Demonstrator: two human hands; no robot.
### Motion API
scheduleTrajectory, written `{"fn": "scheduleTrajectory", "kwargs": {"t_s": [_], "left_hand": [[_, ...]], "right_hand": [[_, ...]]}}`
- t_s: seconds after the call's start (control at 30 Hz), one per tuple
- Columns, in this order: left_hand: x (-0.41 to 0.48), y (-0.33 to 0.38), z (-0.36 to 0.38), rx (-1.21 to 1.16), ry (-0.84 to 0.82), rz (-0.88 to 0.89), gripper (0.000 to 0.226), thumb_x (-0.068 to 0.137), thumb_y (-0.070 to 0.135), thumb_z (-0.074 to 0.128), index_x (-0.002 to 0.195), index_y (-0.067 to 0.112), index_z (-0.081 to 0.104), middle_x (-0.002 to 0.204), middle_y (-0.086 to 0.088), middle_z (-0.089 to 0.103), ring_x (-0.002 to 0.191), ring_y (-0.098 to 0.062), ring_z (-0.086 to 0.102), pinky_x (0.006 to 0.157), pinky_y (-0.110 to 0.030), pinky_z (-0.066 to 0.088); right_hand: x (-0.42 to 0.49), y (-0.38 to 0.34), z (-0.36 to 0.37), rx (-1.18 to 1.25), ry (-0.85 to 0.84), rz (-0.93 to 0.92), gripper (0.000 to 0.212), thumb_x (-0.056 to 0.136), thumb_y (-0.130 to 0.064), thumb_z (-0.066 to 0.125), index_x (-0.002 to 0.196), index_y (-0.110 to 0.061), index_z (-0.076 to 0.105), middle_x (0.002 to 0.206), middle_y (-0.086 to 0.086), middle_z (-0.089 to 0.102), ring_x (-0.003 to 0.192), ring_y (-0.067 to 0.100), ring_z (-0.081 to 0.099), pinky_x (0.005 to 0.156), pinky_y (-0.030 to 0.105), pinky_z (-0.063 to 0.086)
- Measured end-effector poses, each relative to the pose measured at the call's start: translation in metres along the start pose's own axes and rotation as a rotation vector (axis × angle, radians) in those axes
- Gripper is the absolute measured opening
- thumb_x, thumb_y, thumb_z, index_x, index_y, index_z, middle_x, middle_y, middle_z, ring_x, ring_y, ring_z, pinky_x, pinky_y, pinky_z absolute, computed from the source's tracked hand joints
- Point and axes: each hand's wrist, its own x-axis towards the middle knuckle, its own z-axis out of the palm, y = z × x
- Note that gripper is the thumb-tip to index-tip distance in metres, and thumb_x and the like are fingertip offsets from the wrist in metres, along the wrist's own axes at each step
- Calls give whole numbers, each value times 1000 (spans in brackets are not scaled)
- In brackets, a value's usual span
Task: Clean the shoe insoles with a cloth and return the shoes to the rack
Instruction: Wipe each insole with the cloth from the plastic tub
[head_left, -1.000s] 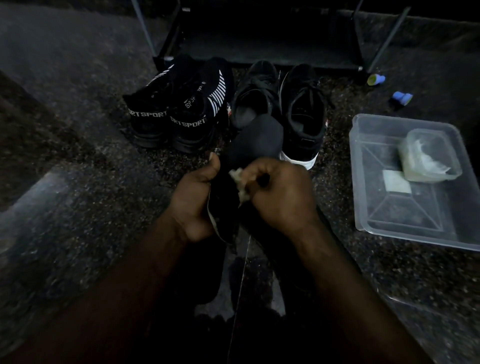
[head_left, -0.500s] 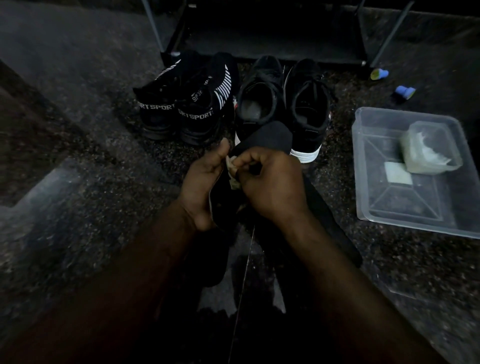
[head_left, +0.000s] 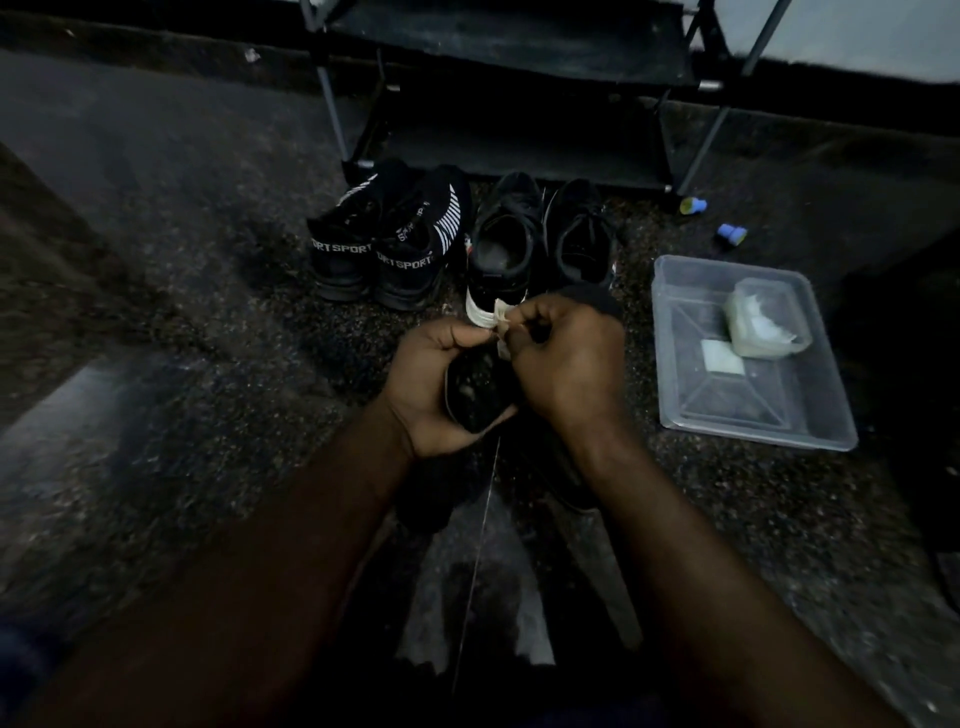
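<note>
My left hand (head_left: 434, 387) grips a black insole (head_left: 475, 392) from below, its far end showing past my right hand. My right hand (head_left: 563, 364) pinches a small pale cloth (head_left: 501, 325) against the insole's top. Just beyond the hands stand two black lace-up shoes (head_left: 506, 249) with white soles, and to their left a black pair marked SPORT (head_left: 384, 244). The dark shoe rack (head_left: 519, 78) stands behind them on the floor. Another dark insole (head_left: 558, 467) lies on the floor under my right wrist.
A clear plastic tray (head_left: 831, 431) sits on the speckled floor at the right, holding a small clear tub (head_left: 769, 325) and a pale square pad (head_left: 722, 356). Two small blue caps (head_left: 732, 234) lie near the rack's right leg.
The view has tilted up, showing more of the rack. My hands have turned the insole flatter and shifted it slightly right, with the cloth now at its upper edge.
</note>
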Motion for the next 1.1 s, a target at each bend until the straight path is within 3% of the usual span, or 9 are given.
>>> {"fn": "scheduleTrajectory", "kwargs": {"t_s": [0.1,0.3,0.43,0.5,0.57,0.77,0.93,1.0,1.1], "left_hand": [[-10,4,10,27,34,10,31,96,38,44,101,17,66,92,-2,66,86,-21,65,75,-39,58],[-32,21,17,85,2,45,48,92,59,49,102,18,73,95,-2,68,86,-21,67,74,-37,57],[-45,29,20,157,-19,114,31,94,36,46,98,19,71,86,0,69,79,-17,67,70,-30,54],[-50,30,20,147,-47,136,28,85,26,49,104,18,68,96,-1,69,92,-19,65,80,-34,50],[-57,31,18,102,-89,150,35,80,21,51,112,15,65,107,-5,67,102,-22,63,88,-37,49],[-72,27,16,-43,-67,233,51,73,16,40,117,7,64,108,-10,69,100,-25,64,88,-39,52],[-75,35,6,-1,-23,247,60,73,21,39,129,11,60,137,-18,55,125,-39,51,118,-61,29],[-74,38,2,-40,-13,258,63,72,22,39,132,12,56,139,-17,47,128,-37,46,119,-59,27],[-67,43,-6,-100,20,285,62,69,22,39,128,12,54,132,-16,55,118,-33,54,104,-46,44]], "right_hand": [[-4,-15,-11,37,-14,44,9,89,-20,73,88,-25,80,85,-10,77,80,10,72,78,33,61],[-5,-47,-11,52,-32,53,10,87,-17,71,86,-23,80,86,-8,77,82,12,72,80,30,59],[-7,-64,-4,40,-14,1,7,88,-18,70,87,-20,77,88,1,77,82,20,72,77,34,58],[-8,-71,-1,1,-21,-26,7,88,-18,69,87,-19,76,88,5,77,83,25,72,76,35,57],[-8,-75,-2,-62,-25,-57,9,88,-16,67,88,-18,75,92,7,76,86,28,71,76,34,57],[-7,-89,-2,-104,-47,-26,10,87,-15,66,84,-21,73,89,6,76,84,27,71,74,26,51],[-9,-99,4,-60,-124,33,12,82,-19,69,76,-29,70,85,-1,77,83,20,73,81,33,61],[-11,-103,8,-40,-167,27,11,80,-22,72,73,-29,69,84,-1,78,84,19,74,82,36,61],[-15,-105,14,-24,-229,-10,3,80,-20,77,82,-22,77,88,0,79,88,20,74,85,33,59]]}}
